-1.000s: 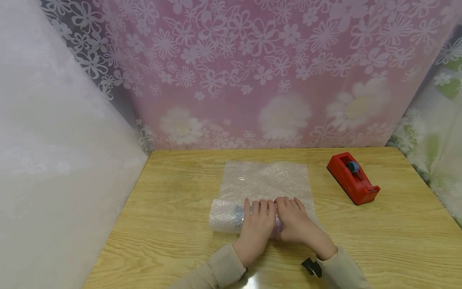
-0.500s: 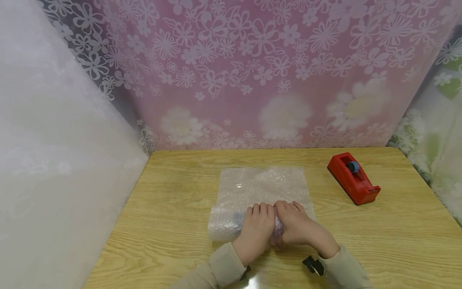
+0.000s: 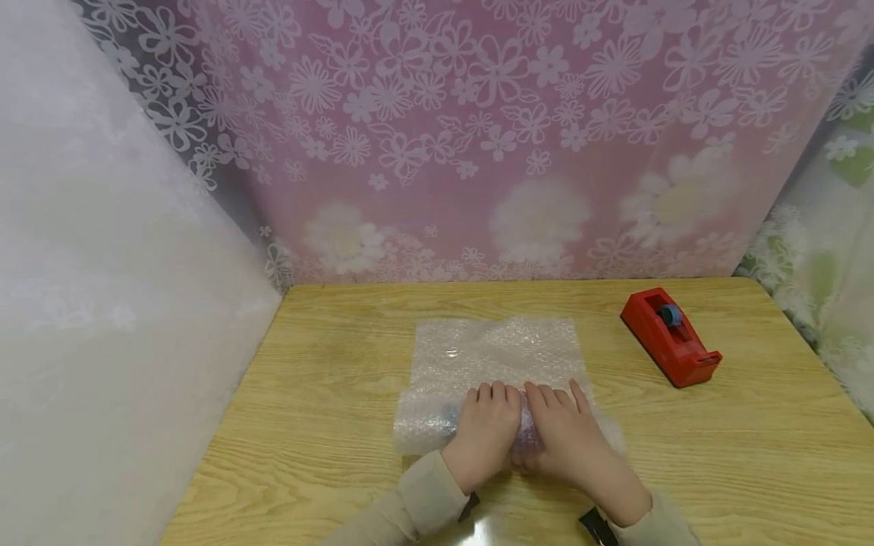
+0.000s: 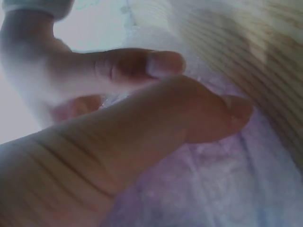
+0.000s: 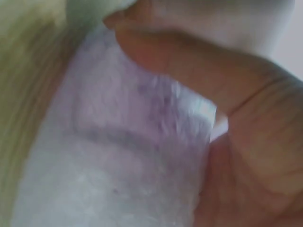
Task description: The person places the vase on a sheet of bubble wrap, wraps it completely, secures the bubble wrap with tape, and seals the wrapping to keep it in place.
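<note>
A roll of bubble wrap (image 3: 426, 425) with something purple and bluish inside lies crosswise near the front of the table; a flat sheet of the wrap (image 3: 492, 349) extends behind it. My left hand (image 3: 483, 432) grips the roll's middle from above, fingers over its far side. Close beside it on the right, my right hand (image 3: 570, 444) holds the roll, its little finger raised. In the left wrist view, my left thumb (image 4: 128, 132) presses along the purple wrapped surface (image 4: 189, 189). The right wrist view has my right thumb (image 5: 189, 61) against the wrapped roll (image 5: 104, 161).
A red tape dispenser (image 3: 669, 337) with a blue-rimmed roll stands at the right on the wooden table (image 3: 328, 364). Behind the table hangs a pink floral curtain (image 3: 437, 174), with pale sheets at the left and right.
The roll and the sheet have shifted slightly toward the front. My right hand has spread a little, turned and moved slightly rightward; a flap of wrap shows beside it at the right.
</note>
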### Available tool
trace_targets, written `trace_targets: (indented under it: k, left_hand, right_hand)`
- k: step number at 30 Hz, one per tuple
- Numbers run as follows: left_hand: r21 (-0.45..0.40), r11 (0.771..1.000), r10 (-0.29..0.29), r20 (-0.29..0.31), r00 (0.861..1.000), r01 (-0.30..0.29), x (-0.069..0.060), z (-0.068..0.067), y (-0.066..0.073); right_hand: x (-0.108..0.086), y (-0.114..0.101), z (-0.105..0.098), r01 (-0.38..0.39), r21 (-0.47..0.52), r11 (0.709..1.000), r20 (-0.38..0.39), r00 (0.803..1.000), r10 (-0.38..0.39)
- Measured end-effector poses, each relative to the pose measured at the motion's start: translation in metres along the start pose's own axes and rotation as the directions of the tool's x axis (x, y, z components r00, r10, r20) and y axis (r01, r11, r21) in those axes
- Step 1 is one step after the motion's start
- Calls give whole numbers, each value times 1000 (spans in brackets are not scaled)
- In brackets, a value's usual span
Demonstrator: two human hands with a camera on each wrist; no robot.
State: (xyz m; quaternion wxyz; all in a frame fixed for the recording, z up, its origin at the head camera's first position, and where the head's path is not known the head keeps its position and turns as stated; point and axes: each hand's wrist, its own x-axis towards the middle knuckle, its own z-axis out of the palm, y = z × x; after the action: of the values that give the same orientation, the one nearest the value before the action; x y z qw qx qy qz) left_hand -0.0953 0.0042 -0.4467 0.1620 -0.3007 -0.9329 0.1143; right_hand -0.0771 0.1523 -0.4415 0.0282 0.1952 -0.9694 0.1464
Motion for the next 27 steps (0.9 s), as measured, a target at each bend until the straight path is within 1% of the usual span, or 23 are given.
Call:
trace_targets:
  k: [4, 6, 7, 9, 10, 13, 15, 16, 17, 20, 24, 27]
  left_hand:
    - [-24, 1000, 9, 28, 1000, -8, 1, 0, -2]
    - [-42, 999, 16, 58, 998, -14, 2, 1, -3]
    - [-53, 998, 19, 76, 997, -15, 2, 1, -4]
    - [-85, 996, 22, 136, 991, -10, 4, 1, -5]
    - [-107, 994, 21, 176, 984, -2, 5, 0, -6]
    - [-161, 986, 18, 286, 958, 30, 9, -3, -9]
    - [-184, 982, 13, 335, 942, 52, 10, -5, -10]
    - [-190, 980, 13, 346, 938, 56, 11, -5, -10]
    - [-192, 980, 12, 346, 938, 58, 11, -5, -10]
    - [-200, 978, 7, 323, 946, 61, 11, -4, -11]
    - [-219, 974, 14, 287, 958, 51, 9, -2, -12]
    - [-233, 972, 31, 277, 960, 36, 7, 1, -14]
  right_hand:
    - [-11, -7, 5, 4, -57, 998, -94, 996, -10]
    - [-18, -11, 8, 9, -85, 996, -124, 992, -20]
    - [-20, -13, 9, 8, -95, 995, -134, 991, -21]
    - [-26, -17, 10, 4, -104, 995, -143, 990, -19]
    - [-28, -19, 11, 2, -107, 994, -147, 989, -18]
    - [-31, -24, 12, -8, -100, 995, -151, 989, -7]
    - [-31, -26, 14, -14, -101, 995, -159, 987, -2]
    - [-31, -27, 15, -18, -105, 994, -167, 986, 0]
    - [-30, -28, 16, -23, -109, 994, -173, 985, 3]
    - [-27, -28, 21, -31, -123, 992, -199, 980, 6]
    - [-25, -27, 26, -35, -148, 988, -228, 974, 0]
    - [-22, -26, 29, -36, -163, 986, -238, 971, -4]
